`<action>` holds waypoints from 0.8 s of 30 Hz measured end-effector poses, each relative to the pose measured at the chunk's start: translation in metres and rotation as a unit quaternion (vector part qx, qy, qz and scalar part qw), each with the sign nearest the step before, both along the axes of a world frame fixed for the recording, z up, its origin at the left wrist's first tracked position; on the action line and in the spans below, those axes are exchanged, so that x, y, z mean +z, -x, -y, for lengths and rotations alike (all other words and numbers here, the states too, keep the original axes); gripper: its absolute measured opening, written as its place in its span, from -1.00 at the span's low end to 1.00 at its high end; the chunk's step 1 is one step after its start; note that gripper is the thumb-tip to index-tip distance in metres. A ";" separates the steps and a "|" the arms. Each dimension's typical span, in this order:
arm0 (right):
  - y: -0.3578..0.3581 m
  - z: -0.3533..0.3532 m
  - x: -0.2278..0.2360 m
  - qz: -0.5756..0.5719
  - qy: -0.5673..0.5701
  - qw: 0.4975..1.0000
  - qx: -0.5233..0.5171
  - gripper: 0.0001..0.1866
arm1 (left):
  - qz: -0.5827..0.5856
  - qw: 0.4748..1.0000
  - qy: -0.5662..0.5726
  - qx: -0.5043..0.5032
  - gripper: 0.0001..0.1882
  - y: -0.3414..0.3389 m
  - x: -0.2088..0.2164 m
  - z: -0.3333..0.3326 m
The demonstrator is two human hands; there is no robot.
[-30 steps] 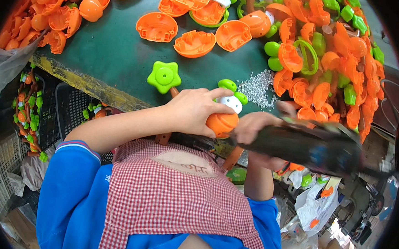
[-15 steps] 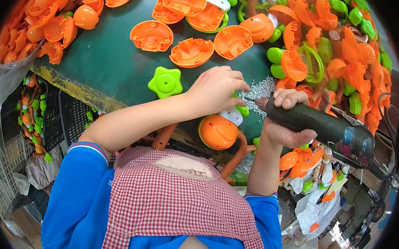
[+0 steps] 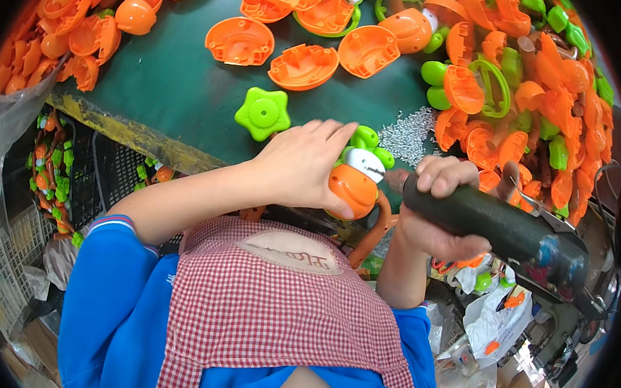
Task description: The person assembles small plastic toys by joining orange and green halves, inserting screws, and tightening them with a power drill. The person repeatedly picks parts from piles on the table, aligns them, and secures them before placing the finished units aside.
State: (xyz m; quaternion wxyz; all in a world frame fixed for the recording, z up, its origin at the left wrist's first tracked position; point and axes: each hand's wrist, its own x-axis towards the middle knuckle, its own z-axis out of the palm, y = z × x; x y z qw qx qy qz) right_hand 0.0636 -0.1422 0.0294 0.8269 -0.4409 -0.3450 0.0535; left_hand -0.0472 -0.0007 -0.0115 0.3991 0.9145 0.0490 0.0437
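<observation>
My left hand (image 3: 301, 166) is closed around a round orange plastic toy part (image 3: 355, 190) at the table's near edge, its thumb on the near side. A white piece (image 3: 364, 163) and green knobs (image 3: 365, 136) are joined to the toy part, and a brown curved tube (image 3: 373, 232) runs down from it. My right hand (image 3: 439, 202) grips a dark, thick electric screwdriver (image 3: 503, 234), held slanting with its bit pointing left. The bit's tip is at the white piece; whether it touches cannot be made out. A green star-shaped part (image 3: 263, 113) lies beyond my left wrist.
Loose silver screws (image 3: 408, 134) lie heaped on the green tabletop (image 3: 167, 100). Orange half shells (image 3: 304, 67) are spread at the far side. A large pile of orange, green and brown parts (image 3: 544, 94) rises on the right; another orange pile (image 3: 72, 23) sits far left.
My left hand has come down from beside the screws and closed on the orange toy part. The screwdriver's tip has moved left and nearer me, from the screws to the white piece.
</observation>
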 end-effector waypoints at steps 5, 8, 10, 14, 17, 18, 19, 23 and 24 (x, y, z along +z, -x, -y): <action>0.026 -0.006 0.003 0.011 0.083 0.993 0.085 0.09 | -0.194 0.977 0.022 -0.086 0.00 -0.004 0.004 -0.007; 0.034 -0.006 0.003 0.001 0.158 0.982 0.103 0.07 | -0.199 0.975 0.026 -0.091 0.00 -0.005 0.004 -0.009; 0.036 -0.007 0.000 -0.015 0.186 0.976 0.113 0.06 | -0.201 0.975 0.023 -0.096 -0.01 -0.006 0.006 -0.009; 0.035 -0.002 -0.005 -0.029 0.195 0.972 0.124 0.04 | -0.217 0.970 0.042 -0.098 -0.09 -0.007 0.007 -0.007; 0.032 0.003 0.000 -0.028 0.194 0.971 0.135 0.03 | -0.204 0.975 0.036 -0.085 -0.12 -0.004 0.005 -0.006; 0.032 0.003 0.002 -0.028 0.197 0.970 0.140 0.03 | -0.201 0.975 0.039 -0.082 -0.13 -0.004 0.005 -0.006; 0.031 0.001 0.002 -0.027 0.201 0.968 0.146 0.03 | -0.199 0.976 0.042 -0.080 -0.13 -0.004 0.005 -0.006; 0.031 -0.007 -0.005 -0.037 0.225 0.960 0.165 0.01 | -0.212 0.972 0.032 -0.097 -0.15 -0.007 0.004 -0.007; 0.031 -0.007 -0.007 -0.041 0.225 0.959 0.169 0.01 | -0.203 0.974 0.032 -0.097 -0.14 -0.006 0.000 -0.005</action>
